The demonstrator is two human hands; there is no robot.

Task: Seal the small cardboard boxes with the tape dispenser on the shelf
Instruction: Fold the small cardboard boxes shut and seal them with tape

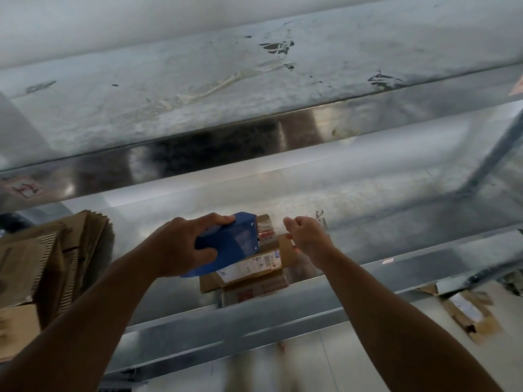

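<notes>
Clamps left fingers (215,220) over the top of the blue tape dispenser (232,244), thumb tucked under its near side, the whole left hand (181,247) wrapped firmly round the body. Curls right fingers (291,224) inward at the far end of a short stretch of clear tape (268,229), seemingly pinching its free end between thumb and forefinger; too blurred there to be sure of the exact hold. Keeps the right hand (310,240) just beside the dispenser's mouth, with only that strip between the two.

Directly under both hands: the small cardboard box (268,263), label side up, flaps down, touching or nearly touching the underside of the dispenser. Sits close to the front edge of the metal shelf (396,222), roughly midway along it, apparently on top of a second box (254,292) with red print at that edge.

Judged as the start of a taping pass: strip drawn out, not yet pressed flat. Next move likely calls for laying the free end down on the right side of the lid, holding it there, then dragging the dispenser leftward along the seam under steady pressure before cutting.

Further out, a stack of flattened cardboard (65,250) toward the shelf's left end, and an upper shelf (254,94) overhead.
</notes>
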